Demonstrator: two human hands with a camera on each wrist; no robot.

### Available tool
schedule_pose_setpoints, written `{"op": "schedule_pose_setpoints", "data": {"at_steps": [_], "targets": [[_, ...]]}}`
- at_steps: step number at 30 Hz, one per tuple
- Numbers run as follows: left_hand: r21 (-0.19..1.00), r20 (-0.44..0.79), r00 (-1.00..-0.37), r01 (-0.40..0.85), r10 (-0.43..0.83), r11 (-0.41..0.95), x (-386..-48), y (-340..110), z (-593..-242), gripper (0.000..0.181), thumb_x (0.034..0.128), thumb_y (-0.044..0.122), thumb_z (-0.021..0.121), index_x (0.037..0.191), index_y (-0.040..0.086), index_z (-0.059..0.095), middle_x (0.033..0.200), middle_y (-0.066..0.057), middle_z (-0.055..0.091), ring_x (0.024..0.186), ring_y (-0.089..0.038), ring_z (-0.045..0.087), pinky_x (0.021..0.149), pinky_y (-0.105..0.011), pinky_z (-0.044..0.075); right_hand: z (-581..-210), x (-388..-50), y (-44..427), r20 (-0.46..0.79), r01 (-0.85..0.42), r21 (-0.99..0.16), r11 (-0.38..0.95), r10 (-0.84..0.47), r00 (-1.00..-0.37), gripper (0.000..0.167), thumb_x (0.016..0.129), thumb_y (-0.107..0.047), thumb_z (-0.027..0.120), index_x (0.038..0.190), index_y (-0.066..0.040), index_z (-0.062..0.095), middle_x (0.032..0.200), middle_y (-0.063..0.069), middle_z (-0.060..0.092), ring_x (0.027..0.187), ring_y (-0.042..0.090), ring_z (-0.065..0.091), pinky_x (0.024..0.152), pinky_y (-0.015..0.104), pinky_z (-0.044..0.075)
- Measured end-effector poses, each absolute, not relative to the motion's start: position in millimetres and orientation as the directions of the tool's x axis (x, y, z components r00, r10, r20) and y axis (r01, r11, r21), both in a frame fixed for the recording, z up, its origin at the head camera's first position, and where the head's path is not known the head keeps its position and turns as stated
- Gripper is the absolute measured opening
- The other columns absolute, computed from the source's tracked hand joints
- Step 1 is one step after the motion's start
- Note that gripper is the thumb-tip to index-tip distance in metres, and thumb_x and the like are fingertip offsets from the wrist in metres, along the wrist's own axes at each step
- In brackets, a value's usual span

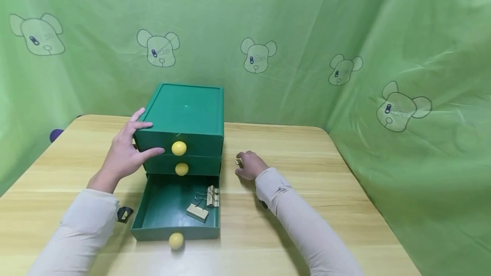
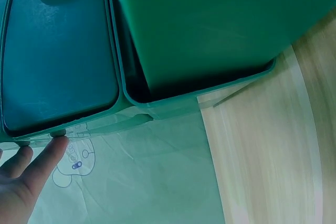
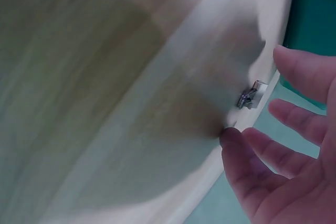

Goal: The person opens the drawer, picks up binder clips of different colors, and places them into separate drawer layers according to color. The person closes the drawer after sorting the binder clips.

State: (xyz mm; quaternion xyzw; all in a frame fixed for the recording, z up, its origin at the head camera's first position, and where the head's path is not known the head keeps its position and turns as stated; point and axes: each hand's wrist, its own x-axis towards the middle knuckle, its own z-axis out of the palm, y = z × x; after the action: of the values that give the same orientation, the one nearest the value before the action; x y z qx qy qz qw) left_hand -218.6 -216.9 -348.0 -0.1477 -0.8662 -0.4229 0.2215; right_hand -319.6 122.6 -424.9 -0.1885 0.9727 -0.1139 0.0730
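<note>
A green drawer cabinet (image 1: 184,110) with yellow round knobs stands on the table, its bottom drawer (image 1: 161,203) pulled out. Two gold binder clips (image 1: 197,213) lie toward the right in that drawer. My left hand (image 1: 124,152) rests against the cabinet's upper left corner, thumb by the top drawer's front; in the left wrist view extended fingers (image 2: 44,166) touch its side. Right of the cabinet, my right hand (image 1: 252,166) is low over the table beside another binder clip (image 3: 252,96). In the right wrist view the fingers spread around this clip, with a visible gap.
The cabinet stands on a light wooden table (image 1: 307,169). Green curtains (image 1: 299,20) printed with bear heads hang behind and to the right. A small dark object (image 1: 124,214) is beside the left sleeve, and something purple (image 1: 56,135) shows past the table's left edge.
</note>
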Motion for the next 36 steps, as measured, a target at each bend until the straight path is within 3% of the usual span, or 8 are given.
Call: {"op": "schedule_pose_setpoints", "data": {"at_steps": [6,13,21,36], "targets": [[0.669,0.509,-0.858,0.444,0.067,0.596,-219.7,-217.0,-347.8,0.066,0.0781,0.017,0.083,0.131,0.005,0.046,0.159,-0.002,0.021,0.139,-0.045,0.025,0.096,-0.067,0.035,-427.5,-322.9,124.0,-0.105,-0.371,-0.219,0.902,-0.400,-0.910,0.045,0.089,-0.021,0.071,0.128,-0.003,0.060,0.117,0.019,0.059,0.109,0.031,0.057,0.097,0.041,0.044],[0.662,0.517,-0.853,0.450,0.070,0.599,-220.0,-217.7,-346.2,0.065,0.0786,0.016,0.083,0.131,0.005,0.045,0.159,-0.003,0.020,0.140,-0.044,0.023,0.098,-0.067,0.033,-429.2,-324.7,124.6,-0.063,-0.400,-0.227,0.888,-0.423,-0.904,0.028,0.088,-0.018,0.072,0.111,-0.002,0.067,0.111,0.015,0.065,0.109,0.032,0.059,0.097,0.041,0.045],[0.673,0.502,-0.862,0.439,0.069,0.595,-216.2,-218.4,-347.1,0.065,0.0790,0.017,0.082,0.132,0.005,0.046,0.160,-0.004,0.020,0.140,-0.044,0.023,0.097,-0.067,0.034,-429.0,-321.5,121.5,-0.074,-0.386,-0.256,0.886,-0.416,-0.906,0.008,0.088,-0.011,0.071,0.086,-0.007,0.065,0.086,0.006,0.065,0.083,0.021,0.061,0.082,0.036,0.051],[0.656,0.521,-0.851,0.449,0.067,0.607,-212.5,-220.8,-347.6,0.065,0.0768,0.015,0.084,0.130,0.004,0.048,0.159,-0.005,0.021,0.141,-0.043,0.023,0.099,-0.068,0.030,-427.8,-319.6,121.5,-0.033,-0.439,-0.273,0.856,-0.465,-0.885,0.005,0.085,-0.003,0.064,0.088,-0.005,0.066,0.079,0.003,0.061,0.070,0.016,0.055,0.071,0.033,0.050]]}}
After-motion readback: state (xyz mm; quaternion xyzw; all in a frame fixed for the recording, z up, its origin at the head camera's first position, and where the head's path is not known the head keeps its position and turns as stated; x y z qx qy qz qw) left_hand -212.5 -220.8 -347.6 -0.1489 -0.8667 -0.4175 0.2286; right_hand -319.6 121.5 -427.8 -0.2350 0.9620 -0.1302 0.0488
